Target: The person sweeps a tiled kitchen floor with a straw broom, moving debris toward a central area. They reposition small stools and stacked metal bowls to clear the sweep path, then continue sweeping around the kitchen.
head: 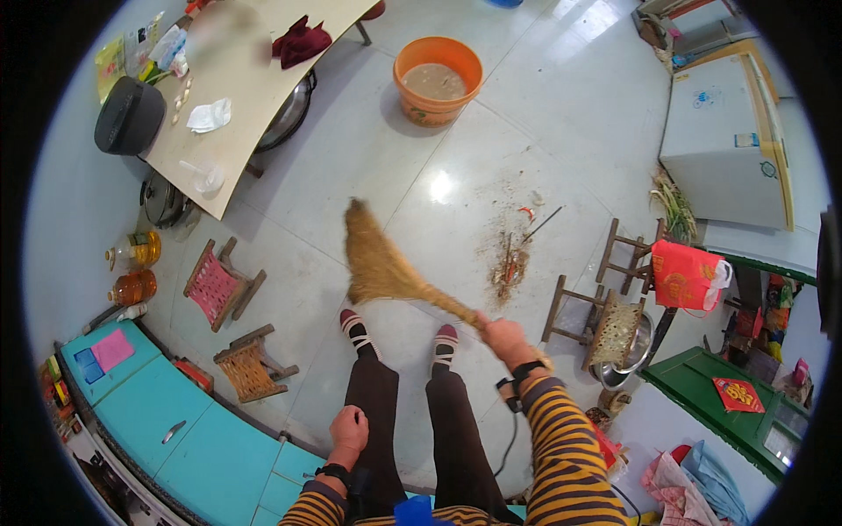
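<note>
My right hand grips the handle end of a straw broom. The broom's bristles fan out to the left across the pale tiled floor, in front of my feet. To the right of the broom lies a pile of brown dirt and litter, with a thin dark stick and a red scrap at its far side. My left hand hangs beside my left thigh, its fingers curled and no object visible in it. The bristles and the pile are apart.
An orange bucket holding murky liquid stands ahead. Low woven stools are at left; more stools and a metal basin are at right. A table stands at upper left, teal cabinets lower left, and a white chest freezer far right.
</note>
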Motion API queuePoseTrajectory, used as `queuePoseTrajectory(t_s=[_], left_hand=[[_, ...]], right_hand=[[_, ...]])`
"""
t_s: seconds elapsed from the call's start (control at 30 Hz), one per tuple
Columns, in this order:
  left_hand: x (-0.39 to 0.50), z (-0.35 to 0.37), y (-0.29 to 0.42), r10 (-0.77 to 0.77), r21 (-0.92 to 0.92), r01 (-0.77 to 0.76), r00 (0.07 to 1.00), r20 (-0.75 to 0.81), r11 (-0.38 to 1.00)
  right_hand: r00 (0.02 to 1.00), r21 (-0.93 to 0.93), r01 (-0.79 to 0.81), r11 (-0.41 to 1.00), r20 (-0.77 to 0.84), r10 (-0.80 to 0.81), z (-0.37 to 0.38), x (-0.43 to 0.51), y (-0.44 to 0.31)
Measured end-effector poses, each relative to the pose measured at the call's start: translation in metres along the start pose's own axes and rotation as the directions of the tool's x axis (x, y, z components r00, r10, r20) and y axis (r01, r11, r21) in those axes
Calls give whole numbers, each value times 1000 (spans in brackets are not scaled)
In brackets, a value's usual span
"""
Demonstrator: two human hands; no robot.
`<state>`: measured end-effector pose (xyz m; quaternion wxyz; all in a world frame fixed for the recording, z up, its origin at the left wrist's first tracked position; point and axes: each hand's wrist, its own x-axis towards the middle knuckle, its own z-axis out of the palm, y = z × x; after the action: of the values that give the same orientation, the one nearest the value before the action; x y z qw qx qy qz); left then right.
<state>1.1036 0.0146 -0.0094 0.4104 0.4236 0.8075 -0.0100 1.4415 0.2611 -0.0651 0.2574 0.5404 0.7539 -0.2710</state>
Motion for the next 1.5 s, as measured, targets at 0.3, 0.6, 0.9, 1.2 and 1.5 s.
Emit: queuePoseTrajectory(t_s=[0.3, 0.6, 0.9, 1.2, 1.5], left_hand=[[-1, -37, -1, 62, -72, -61, 998, 17, 996], [38, -152, 5, 3, -225, 85, 931, 365, 971], [175, -197, 76, 292, 21, -340, 834, 467, 940], [195, -285, 23, 370, 219, -516, 797, 478, 828], [146, -263, -35, -79, 238, -62, 840, 537, 969]], right_hand=[[902, 229, -216, 949, -325, 284, -63, -125, 91], [791, 903, -425, 70, 332, 514, 33, -303, 0], [413, 806, -251, -536, 590, 694, 139, -386, -140], [629, 138, 315, -939, 710, 316, 224, -246, -159], [694, 922, 129, -364, 178, 697, 62, 5, -132]])
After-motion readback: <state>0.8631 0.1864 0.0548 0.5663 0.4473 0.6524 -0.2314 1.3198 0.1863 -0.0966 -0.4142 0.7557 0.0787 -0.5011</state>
